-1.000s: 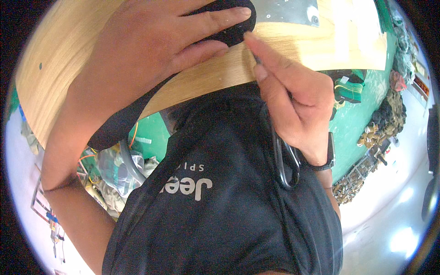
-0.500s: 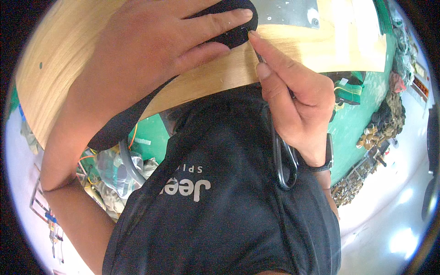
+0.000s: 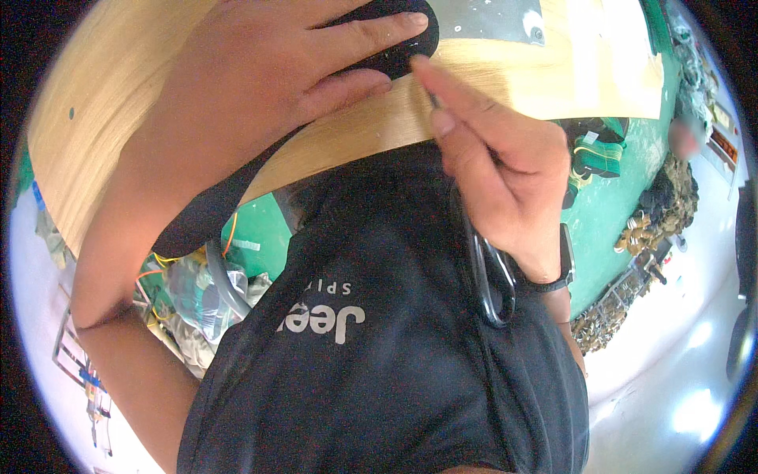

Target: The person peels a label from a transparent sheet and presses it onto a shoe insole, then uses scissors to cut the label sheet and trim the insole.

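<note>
My left hand (image 3: 245, 87) lies flat with its fingers spread on a black piece of cloth (image 3: 399, 59), holding it down against the wooden tabletop (image 3: 355, 122). Much of the cloth is hidden under the hand and forearm; a black strip of it shows below the wrist. At the cloth's right edge is my right hand (image 3: 505, 158), closed, index fingertip touching or nearly touching the cloth. In its fingers are what look like scissors (image 3: 493, 296), with a glossy black loop handle hanging below the palm. A short bit of metal shows between thumb and index finger.
A clear sheet (image 3: 493, 20) lies on the table's far side. Green bundles with yellow cord (image 3: 596, 154) are beyond the right edge. A clear plastic bag (image 3: 201, 296) and a grey hose sit below the left edge. Heaps of brownish pieces (image 3: 659, 205) line the right.
My right hand has shifted slightly left with the scissors, its index fingertip a little lower along the cloth's edge. The left hand and the cloth have barely moved.
</note>
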A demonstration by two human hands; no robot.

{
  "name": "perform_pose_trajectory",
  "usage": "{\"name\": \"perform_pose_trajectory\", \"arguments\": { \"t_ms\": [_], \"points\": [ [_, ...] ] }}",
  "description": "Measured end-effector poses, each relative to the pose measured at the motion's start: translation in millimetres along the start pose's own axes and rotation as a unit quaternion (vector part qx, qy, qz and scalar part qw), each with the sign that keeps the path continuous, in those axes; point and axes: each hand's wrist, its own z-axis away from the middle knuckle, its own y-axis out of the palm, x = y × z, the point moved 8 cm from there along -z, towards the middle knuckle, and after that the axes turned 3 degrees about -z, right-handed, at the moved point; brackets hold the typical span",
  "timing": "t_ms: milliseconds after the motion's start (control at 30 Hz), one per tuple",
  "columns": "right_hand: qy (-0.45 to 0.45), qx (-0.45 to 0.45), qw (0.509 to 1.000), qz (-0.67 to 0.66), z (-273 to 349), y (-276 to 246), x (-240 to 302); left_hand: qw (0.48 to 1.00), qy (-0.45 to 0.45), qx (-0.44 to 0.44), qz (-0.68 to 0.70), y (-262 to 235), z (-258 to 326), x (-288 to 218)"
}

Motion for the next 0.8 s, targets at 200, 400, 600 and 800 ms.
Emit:
{"name": "perform_pose_trajectory", "arguments": {
  "t_ms": [200, 400, 600, 800],
  "points": [
    [0.047, 0.005, 0.999, -0.001, 3, 0, -1, 0.997, -0.019, 0.042, 0.059, -15, -7, -1],
    [0.064, -0.004, 0.998, -0.016, 3, 2, -4, 0.998, -0.004, -0.011, 0.055, -16, -3, -1],
    [0.068, 0.003, 0.998, -0.008, 6, -2, -1, 0.997, -0.005, -0.015, 0.073, -13, -3, 2],
    [0.033, 0.015, 0.999, 0.000, 6, 5, 2, 0.997, -0.017, -0.011, 0.076, -20, -6, -2]
  ]
}}
